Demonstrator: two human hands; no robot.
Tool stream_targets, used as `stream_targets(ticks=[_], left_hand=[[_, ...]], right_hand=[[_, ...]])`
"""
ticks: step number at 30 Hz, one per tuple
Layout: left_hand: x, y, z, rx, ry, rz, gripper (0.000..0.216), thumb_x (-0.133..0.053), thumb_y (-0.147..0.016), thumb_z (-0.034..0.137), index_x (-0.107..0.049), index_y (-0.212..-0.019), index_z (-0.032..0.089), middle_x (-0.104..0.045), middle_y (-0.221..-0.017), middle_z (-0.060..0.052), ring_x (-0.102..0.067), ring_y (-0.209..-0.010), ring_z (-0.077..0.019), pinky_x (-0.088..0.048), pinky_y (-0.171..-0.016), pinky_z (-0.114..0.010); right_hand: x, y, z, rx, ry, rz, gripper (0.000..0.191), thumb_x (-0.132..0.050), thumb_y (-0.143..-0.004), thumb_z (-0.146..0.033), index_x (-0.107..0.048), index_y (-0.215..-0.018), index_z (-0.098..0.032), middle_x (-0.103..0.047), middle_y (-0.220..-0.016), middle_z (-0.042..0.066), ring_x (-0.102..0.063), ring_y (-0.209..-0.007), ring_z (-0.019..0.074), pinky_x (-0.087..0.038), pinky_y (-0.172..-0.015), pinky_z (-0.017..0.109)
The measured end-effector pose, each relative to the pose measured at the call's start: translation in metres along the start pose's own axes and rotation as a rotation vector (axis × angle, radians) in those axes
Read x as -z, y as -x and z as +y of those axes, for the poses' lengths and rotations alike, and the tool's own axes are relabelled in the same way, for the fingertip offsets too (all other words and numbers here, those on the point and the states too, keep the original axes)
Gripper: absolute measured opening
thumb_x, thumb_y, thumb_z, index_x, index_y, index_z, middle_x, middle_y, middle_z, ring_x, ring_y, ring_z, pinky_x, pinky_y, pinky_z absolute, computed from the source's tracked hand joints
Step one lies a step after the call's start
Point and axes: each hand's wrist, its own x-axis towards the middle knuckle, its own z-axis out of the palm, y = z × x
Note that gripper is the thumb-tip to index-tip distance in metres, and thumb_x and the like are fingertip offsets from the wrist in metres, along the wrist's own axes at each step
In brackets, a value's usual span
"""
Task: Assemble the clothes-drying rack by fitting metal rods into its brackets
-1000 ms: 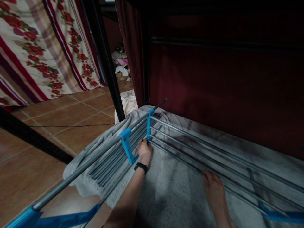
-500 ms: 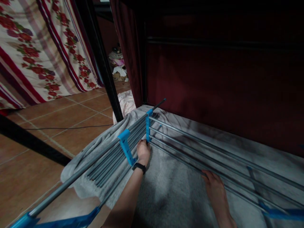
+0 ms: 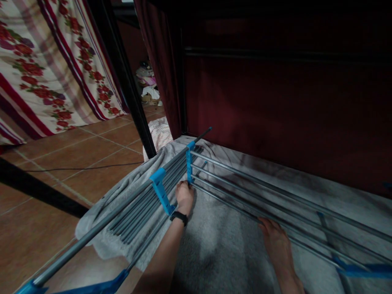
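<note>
My left hand (image 3: 184, 195), with a black band at the wrist, is closed at the foot of an upright blue plastic connector (image 3: 189, 163); its fingertips are partly hidden. Several grey metal tubes (image 3: 241, 170) run from that connector toward the right. My right hand (image 3: 276, 239) has its fingers curled round the lowest of these tubes. Left of my left wrist, a second blue connector (image 3: 161, 192) hangs from a long grey pole (image 3: 101, 228). Another blue bracket (image 3: 367, 269) joins the tubes at the lower right. Beneath the frame, a bundle of loose tubes (image 3: 143, 214) lies on a grey blanket (image 3: 220, 253).
Black metal posts (image 3: 131, 90) stand at the left, with a dark red curtain (image 3: 245, 106) behind the blanket. A floral cloth (image 3: 55, 69) hangs over the tiled floor (image 3: 61, 163). A thin cable (image 3: 88, 168) crosses the tiles. Piled cloths (image 3: 150, 87) lie farther back.
The whole view has shifted slightly, with the surroundings a little farther left. Both hands keep their places on the frame.
</note>
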Motion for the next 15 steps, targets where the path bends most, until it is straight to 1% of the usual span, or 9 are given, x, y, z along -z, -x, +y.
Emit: stream_targets(ticks=[4,8,15], left_hand=[[0.0018,0.0028,0.0033,0.016,-0.025,-0.003,0.013,-0.061,-0.078,0.007,-0.064,-0.076,0.020,-0.065,-0.085,-0.010,-0.063,-0.093,-0.0273,-0.045,-0.091,-0.037],[0.0036,0.0040,0.0059,0.022,-0.020,-0.004,0.014,-0.062,-0.078,0.007,-0.065,-0.078,0.020,-0.064,-0.084,-0.009,-0.063,-0.092,-0.0272,-0.046,-0.088,-0.036],[0.0045,0.0044,0.0069,-0.005,-0.106,-0.049,0.012,-0.059,-0.083,0.008,-0.064,-0.081,0.018,-0.062,-0.088,-0.010,-0.062,-0.091,-0.0273,-0.042,-0.080,-0.035]], right_hand=[[0.0023,-0.0001,-0.0004,-0.022,0.020,-0.020,0.032,-0.043,-0.096,-0.025,-0.072,-0.109,-0.024,-0.078,-0.103,0.008,-0.071,-0.091,0.0258,-0.054,-0.085,0.041],[0.0016,-0.0001,0.0000,-0.042,0.035,-0.022,0.033,-0.041,-0.098,-0.024,-0.072,-0.108,-0.022,-0.078,-0.101,0.009,-0.071,-0.090,0.0262,-0.053,-0.085,0.041],[-0.0011,0.0000,0.0034,-0.069,0.021,-0.013,0.030,-0.043,-0.098,-0.025,-0.072,-0.105,-0.020,-0.078,-0.097,0.009,-0.071,-0.086,0.0261,-0.054,-0.082,0.040]])
